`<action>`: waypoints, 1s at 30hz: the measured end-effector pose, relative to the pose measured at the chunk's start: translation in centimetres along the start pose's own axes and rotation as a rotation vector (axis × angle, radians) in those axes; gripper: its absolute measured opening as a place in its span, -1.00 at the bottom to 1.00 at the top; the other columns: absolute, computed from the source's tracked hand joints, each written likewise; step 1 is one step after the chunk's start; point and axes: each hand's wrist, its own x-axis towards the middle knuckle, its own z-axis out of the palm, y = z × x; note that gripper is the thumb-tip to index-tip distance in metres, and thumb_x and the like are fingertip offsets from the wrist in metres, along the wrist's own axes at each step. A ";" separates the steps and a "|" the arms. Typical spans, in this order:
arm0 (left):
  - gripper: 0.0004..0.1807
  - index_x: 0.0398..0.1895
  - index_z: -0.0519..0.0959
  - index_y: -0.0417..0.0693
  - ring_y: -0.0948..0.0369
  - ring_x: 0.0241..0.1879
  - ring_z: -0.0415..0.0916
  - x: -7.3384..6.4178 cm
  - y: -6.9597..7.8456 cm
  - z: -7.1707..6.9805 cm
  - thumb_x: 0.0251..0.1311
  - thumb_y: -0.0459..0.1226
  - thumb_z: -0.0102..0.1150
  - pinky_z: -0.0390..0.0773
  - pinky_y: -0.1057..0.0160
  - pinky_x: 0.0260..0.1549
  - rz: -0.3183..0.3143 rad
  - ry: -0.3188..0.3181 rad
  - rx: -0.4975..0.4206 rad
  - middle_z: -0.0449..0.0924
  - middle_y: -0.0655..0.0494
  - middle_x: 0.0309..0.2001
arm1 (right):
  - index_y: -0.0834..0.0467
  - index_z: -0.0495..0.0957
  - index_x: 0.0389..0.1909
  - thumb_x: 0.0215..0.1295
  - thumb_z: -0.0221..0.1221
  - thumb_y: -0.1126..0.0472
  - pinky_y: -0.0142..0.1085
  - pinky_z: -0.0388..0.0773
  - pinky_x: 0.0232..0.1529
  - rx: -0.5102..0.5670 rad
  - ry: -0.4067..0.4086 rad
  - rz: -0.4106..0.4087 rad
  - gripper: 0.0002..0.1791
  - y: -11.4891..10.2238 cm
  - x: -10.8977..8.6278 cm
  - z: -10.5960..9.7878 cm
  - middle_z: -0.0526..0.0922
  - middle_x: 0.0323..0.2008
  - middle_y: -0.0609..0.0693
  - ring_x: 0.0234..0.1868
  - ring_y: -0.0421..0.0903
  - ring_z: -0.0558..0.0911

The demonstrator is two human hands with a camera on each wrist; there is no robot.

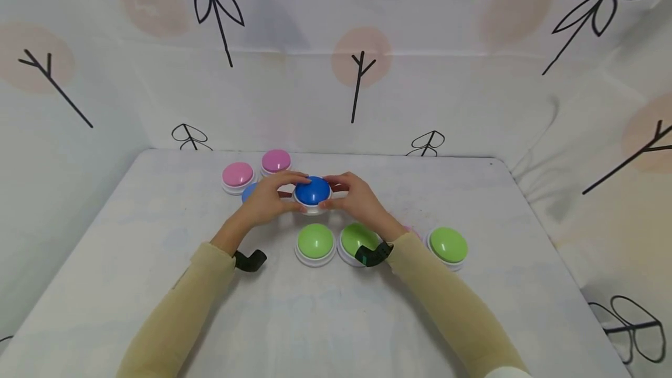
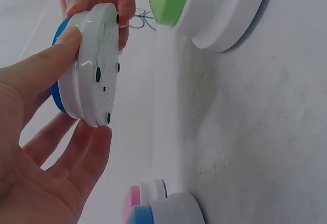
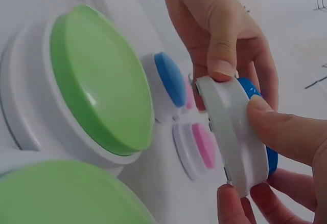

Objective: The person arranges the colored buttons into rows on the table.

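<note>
Both hands hold a blue push button (image 1: pixel 312 191) with a white base, lifted off the table. My left hand (image 1: pixel 264 198) grips its left edge, thumb on the near side and fingers round the far side. From the right, my right hand (image 1: pixel 361 198) pinches the opposite edge the same way. Small black feet and a cluster of tiny holes show on the button's white underside (image 2: pixel 106 70) in the left wrist view. Just in front of the hands stand two green buttons, one (image 1: pixel 315 241) below the blue button and one (image 1: pixel 357 238) partly covered by the right wrist's strap.
Two pink buttons (image 1: pixel 238 174) (image 1: pixel 276 161) stand at the back left. A lighter blue button (image 1: pixel 249 192) is partly hidden behind the left hand. A third green button (image 1: pixel 448 244) stands right of the right forearm, which mostly hides another pink one (image 1: pixel 414 230). Patterned cloth (image 1: pixel 294 98) hangs behind the white table (image 1: pixel 131 284).
</note>
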 end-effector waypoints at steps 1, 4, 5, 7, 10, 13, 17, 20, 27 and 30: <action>-0.35 0.28 0.54 0.12 0.02 0.28 0.37 -0.1 0.1 0.0 0.06 -0.18 0.51 0.55 -0.01 0.10 -0.003 -0.004 -0.008 0.43 0.11 0.33 | 0.05 0.51 0.29 0.14 0.45 0.00 -0.05 0.55 0.14 -0.005 0.005 -0.006 -0.31 0.0 -0.3 0.0 0.50 0.09 0.02 0.21 0.03 0.50; -0.35 0.28 0.54 0.11 0.01 0.32 0.34 -0.4 0.4 0.1 0.06 -0.17 0.51 0.54 -0.03 0.11 -0.001 -0.015 -0.024 0.42 0.11 0.34 | 0.05 0.51 0.29 0.14 0.45 -0.01 -0.06 0.56 0.13 -0.012 0.017 -0.021 -0.32 0.1 -0.9 0.0 0.50 0.08 0.01 0.19 0.02 0.50; -0.36 0.27 0.55 0.11 0.02 0.32 0.33 -0.5 0.4 0.1 0.06 -0.17 0.51 0.54 -0.03 0.11 -0.001 -0.016 -0.027 0.41 0.11 0.34 | 0.05 0.51 0.29 0.14 0.45 -0.01 -0.06 0.56 0.13 -0.013 0.018 -0.028 -0.32 0.1 -1.2 0.0 0.50 0.09 0.01 0.19 0.02 0.51; -0.36 0.26 0.56 0.10 0.02 0.33 0.31 -0.8 0.6 0.2 0.06 -0.17 0.52 0.53 -0.03 0.12 0.007 -0.022 -0.031 0.41 0.12 0.35 | 0.06 0.51 0.29 0.15 0.44 0.00 -0.07 0.56 0.13 -0.014 0.020 -0.039 -0.33 0.1 -1.6 0.0 0.50 0.08 0.01 0.18 0.03 0.51; -0.38 0.25 0.57 0.12 0.05 0.33 0.32 -1.1 0.6 0.4 0.05 -0.17 0.52 0.54 0.00 0.11 0.014 -0.027 -0.028 0.41 0.14 0.34 | 0.07 0.51 0.28 0.16 0.44 0.03 -0.07 0.55 0.14 0.000 0.014 -0.045 -0.34 0.2 -2.1 0.1 0.50 0.10 0.00 0.19 0.03 0.51; -0.37 0.25 0.57 0.11 0.03 0.33 0.33 -1.5 0.8 0.7 0.04 -0.17 0.53 0.55 -0.01 0.10 0.021 -0.035 -0.025 0.42 0.13 0.34 | 0.07 0.51 0.28 0.17 0.44 0.04 -0.09 0.55 0.15 0.012 0.001 -0.047 -0.35 0.4 -2.6 0.1 0.51 0.10 -0.01 0.19 0.01 0.51; -0.37 0.24 0.57 0.10 0.02 0.31 0.35 -2.2 1.1 1.0 0.04 -0.17 0.53 0.57 -0.01 0.07 0.036 -0.038 -0.025 0.42 0.10 0.33 | 0.07 0.51 0.29 0.17 0.44 0.05 -0.10 0.55 0.14 0.018 -0.017 -0.059 -0.35 0.6 -3.3 0.2 0.51 0.11 0.00 0.19 0.00 0.51; -0.38 0.23 0.58 0.10 0.01 0.30 0.36 -2.6 1.1 1.2 0.04 -0.18 0.53 0.59 0.01 0.05 0.052 -0.038 -0.025 0.44 0.10 0.32 | 0.09 0.51 0.29 0.16 0.44 0.07 -0.09 0.56 0.13 0.026 -0.027 -0.068 -0.35 0.6 -3.8 0.2 0.51 0.11 0.01 0.19 0.01 0.51; -0.39 0.23 0.58 0.13 0.02 0.31 0.35 -3.5 1.4 1.7 0.04 -0.17 0.53 0.59 0.03 0.04 0.057 -0.060 -0.040 0.44 0.12 0.32 | 0.10 0.52 0.28 0.16 0.45 0.10 -0.08 0.57 0.12 0.061 -0.043 -0.080 -0.36 0.6 -5.0 0.4 0.52 0.08 0.01 0.18 0.01 0.53; -0.39 0.23 0.58 0.14 0.01 0.32 0.33 -3.9 1.5 1.8 0.04 -0.18 0.53 0.59 0.02 0.04 0.058 -0.072 -0.047 0.44 0.12 0.32 | 0.10 0.52 0.27 0.15 0.45 0.10 -0.07 0.58 0.11 0.061 -0.044 -0.083 -0.35 0.6 -5.4 0.5 0.53 0.07 0.01 0.17 0.01 0.53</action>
